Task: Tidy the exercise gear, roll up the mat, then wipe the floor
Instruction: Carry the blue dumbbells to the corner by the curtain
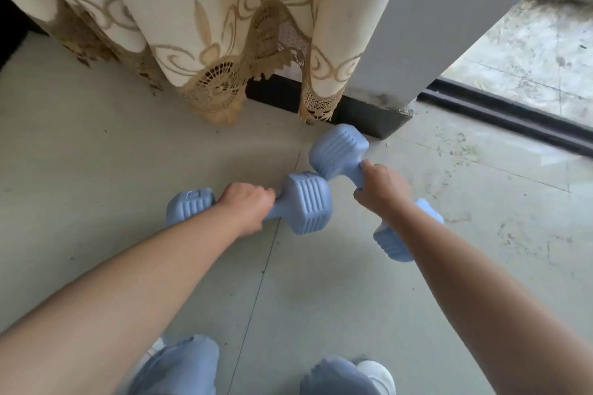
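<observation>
Two blue dumbbells are held above the tiled floor (96,138), near a curtain (199,26). Left hand (245,207) is wrapped around the handle of the left dumbbell (306,202); right hand (380,191) is wrapped around the handle of the right dumbbell (337,151). Their nearest heads touch or nearly touch. A small label on the left dumbbell's outer head is unreadable.
</observation>
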The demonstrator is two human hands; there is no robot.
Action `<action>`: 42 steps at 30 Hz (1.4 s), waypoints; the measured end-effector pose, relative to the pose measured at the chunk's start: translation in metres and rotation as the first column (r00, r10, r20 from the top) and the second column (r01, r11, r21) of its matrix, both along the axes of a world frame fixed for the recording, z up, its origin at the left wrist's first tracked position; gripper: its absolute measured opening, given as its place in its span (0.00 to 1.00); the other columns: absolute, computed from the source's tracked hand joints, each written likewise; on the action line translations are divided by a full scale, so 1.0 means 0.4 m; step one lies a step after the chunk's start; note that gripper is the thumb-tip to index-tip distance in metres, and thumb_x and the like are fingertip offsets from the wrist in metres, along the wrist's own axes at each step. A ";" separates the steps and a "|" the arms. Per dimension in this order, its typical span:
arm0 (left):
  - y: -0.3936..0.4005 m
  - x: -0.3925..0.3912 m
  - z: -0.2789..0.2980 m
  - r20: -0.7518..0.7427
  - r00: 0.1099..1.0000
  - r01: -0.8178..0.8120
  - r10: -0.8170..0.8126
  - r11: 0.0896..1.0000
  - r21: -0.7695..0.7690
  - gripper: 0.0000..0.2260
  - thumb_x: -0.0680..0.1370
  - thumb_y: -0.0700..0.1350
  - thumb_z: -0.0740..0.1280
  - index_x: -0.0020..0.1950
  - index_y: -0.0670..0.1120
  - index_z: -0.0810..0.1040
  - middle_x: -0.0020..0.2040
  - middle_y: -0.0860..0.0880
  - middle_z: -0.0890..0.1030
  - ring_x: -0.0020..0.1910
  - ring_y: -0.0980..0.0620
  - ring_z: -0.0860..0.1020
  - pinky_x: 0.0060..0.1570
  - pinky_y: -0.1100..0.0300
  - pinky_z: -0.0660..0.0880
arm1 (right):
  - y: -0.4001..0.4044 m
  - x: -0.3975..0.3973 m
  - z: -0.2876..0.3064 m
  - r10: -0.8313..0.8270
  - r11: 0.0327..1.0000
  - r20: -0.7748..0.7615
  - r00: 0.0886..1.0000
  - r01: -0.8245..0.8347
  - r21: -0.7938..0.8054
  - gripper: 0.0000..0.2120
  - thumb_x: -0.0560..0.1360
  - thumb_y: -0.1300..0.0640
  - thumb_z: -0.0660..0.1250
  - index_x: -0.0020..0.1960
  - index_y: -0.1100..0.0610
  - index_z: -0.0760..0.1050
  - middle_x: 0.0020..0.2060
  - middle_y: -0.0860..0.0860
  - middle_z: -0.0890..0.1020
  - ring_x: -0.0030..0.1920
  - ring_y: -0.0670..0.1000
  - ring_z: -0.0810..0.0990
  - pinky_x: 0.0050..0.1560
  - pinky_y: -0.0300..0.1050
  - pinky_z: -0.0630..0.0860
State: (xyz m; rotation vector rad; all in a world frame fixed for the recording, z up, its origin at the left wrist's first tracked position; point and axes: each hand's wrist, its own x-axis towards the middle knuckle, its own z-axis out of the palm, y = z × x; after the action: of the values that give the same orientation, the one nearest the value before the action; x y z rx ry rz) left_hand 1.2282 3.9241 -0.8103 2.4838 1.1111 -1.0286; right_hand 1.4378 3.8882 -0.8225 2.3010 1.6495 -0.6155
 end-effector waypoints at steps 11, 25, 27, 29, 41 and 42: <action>0.010 -0.027 -0.058 -0.039 0.996 0.084 -0.085 0.996 -0.024 0.15 0.78 0.41 0.61 0.64 0.41 0.68 0.62 0.43 0.76 0.62 0.43 0.75 0.53 0.53 0.73 | 0.148 -0.030 -0.058 0.206 0.976 0.011 0.978 -0.207 0.066 0.17 0.73 0.63 0.62 0.62 0.59 0.68 0.54 0.60 0.77 0.55 0.62 0.76 0.50 0.47 0.68; 0.014 -0.037 -0.062 -0.068 0.987 0.144 -0.145 0.989 -0.023 0.13 0.80 0.40 0.57 0.64 0.40 0.68 0.62 0.44 0.76 0.62 0.44 0.74 0.53 0.54 0.72 | 0.245 -0.084 -0.051 0.255 0.965 0.018 0.967 -0.256 0.049 0.17 0.75 0.64 0.59 0.64 0.61 0.70 0.58 0.60 0.77 0.60 0.61 0.74 0.62 0.51 0.66; 0.013 -0.033 -0.062 -0.073 0.987 0.139 -0.141 0.990 -0.023 0.13 0.80 0.41 0.58 0.65 0.41 0.68 0.62 0.44 0.76 0.61 0.43 0.75 0.53 0.54 0.72 | 0.240 -0.082 -0.054 0.237 0.969 0.017 0.971 -0.237 0.067 0.18 0.75 0.64 0.60 0.65 0.60 0.69 0.59 0.60 0.76 0.62 0.61 0.73 0.63 0.51 0.65; 0.013 -0.027 -0.059 -0.075 0.988 0.132 -0.134 0.991 -0.031 0.14 0.80 0.45 0.59 0.64 0.41 0.69 0.62 0.44 0.76 0.61 0.43 0.75 0.54 0.54 0.73 | 0.224 -0.081 -0.053 0.215 0.972 -0.007 0.977 -0.213 0.096 0.20 0.76 0.62 0.60 0.67 0.60 0.67 0.62 0.59 0.74 0.64 0.60 0.71 0.64 0.51 0.64; 0.011 0.101 -0.034 0.035 0.976 0.215 -0.215 0.976 0.026 0.13 0.78 0.45 0.62 0.61 0.43 0.72 0.60 0.44 0.78 0.59 0.42 0.77 0.51 0.55 0.74 | -0.106 -0.023 -0.039 0.076 0.809 -0.288 0.955 0.110 0.577 0.15 0.70 0.62 0.56 0.42 0.69 0.79 0.36 0.62 0.82 0.35 0.61 0.82 0.36 0.43 0.77; 0.011 0.126 -0.035 0.049 0.969 0.239 -0.241 0.970 0.034 0.13 0.78 0.45 0.62 0.61 0.42 0.72 0.60 0.44 0.78 0.59 0.42 0.77 0.51 0.54 0.74 | -0.127 -0.019 -0.035 0.008 0.816 -0.356 0.934 0.200 0.543 0.17 0.70 0.60 0.55 0.44 0.69 0.80 0.38 0.62 0.82 0.36 0.61 0.82 0.37 0.42 0.75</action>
State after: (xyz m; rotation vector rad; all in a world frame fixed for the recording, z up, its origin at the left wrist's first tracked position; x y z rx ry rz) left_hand 1.2785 3.9284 -0.8241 2.7010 0.8288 -1.0070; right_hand 1.4301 3.8375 -0.8364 2.8444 2.1253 -0.6364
